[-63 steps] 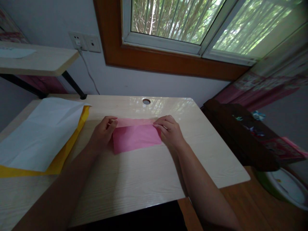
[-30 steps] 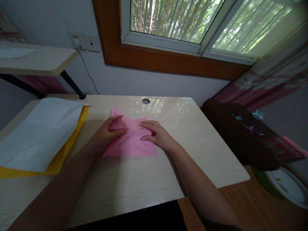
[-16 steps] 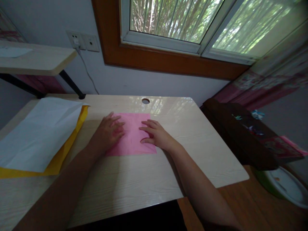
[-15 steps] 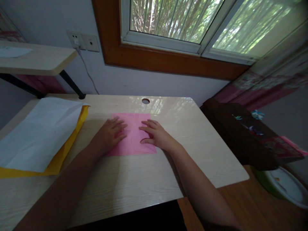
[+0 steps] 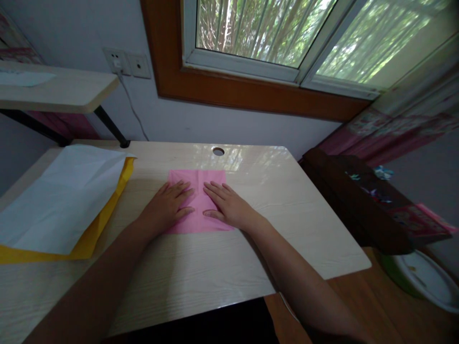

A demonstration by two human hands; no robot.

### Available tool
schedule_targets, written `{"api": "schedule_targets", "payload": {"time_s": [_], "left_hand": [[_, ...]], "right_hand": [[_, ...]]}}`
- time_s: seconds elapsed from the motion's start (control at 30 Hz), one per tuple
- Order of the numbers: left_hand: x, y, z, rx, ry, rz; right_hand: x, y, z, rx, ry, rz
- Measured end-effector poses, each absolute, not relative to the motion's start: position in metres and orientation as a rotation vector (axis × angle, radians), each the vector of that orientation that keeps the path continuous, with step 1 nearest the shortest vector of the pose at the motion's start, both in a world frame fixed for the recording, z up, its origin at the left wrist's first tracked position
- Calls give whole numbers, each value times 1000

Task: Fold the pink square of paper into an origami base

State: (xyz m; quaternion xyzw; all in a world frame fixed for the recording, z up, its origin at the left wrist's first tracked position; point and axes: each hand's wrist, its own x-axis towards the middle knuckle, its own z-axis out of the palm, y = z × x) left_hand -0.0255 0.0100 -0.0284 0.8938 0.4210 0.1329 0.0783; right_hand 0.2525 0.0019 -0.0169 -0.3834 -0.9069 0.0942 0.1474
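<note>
A pink sheet (image 5: pixel 197 180) lay flat on the desk (image 5: pixel 201 267), a little nearer the far edge than the near one, just this side of a round cable hole (image 5: pixel 218 151). Both hands rested on it palm down with fingers spread and straight, gripping nothing. The left hand (image 5: pixel 166 208) covered the sheet's left half and its near left corner, and the right hand (image 5: pixel 226 206) covered the right half, its thumb (image 5: pixel 211 214) pointing inward. The fingertips of the two hands lay close together near the sheet's middle, with a narrow strip of pink showing between them. The far edge of the sheet and a part of the near edge between the wrists stayed uncovered. To the left, well apart from the hands, a large white sheet (image 5: pixel 60 196) lay on top of a yellow sheet (image 5: pixel 96 224) whose border showed along its right and near sides. A shelf (image 5: pixel 60 88) stood beyond the desk's left corner, and a socket (image 5: pixel 127 63) with a cable sat on the wall under the window (image 5: pixel 279 33). A dark cabinet (image 5: pixel 362 200) stood beside the desk on the right
</note>
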Motion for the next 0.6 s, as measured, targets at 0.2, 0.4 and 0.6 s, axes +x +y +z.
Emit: {"api": "schedule_targets", "payload": {"time_s": [0.2, 0.4, 0.6], "left_hand": [[-26, 12, -31, 2626, 1300, 469], [-26, 14, -28, 2619, 1320, 509], [-30, 21, -29, 2567, 1292, 587]], "right_hand": [[252, 2, -13, -1094, -2554, 270], [252, 5, -14, -1092, -2490, 304], [252, 8, -15, -1101, -2443, 309]]}}
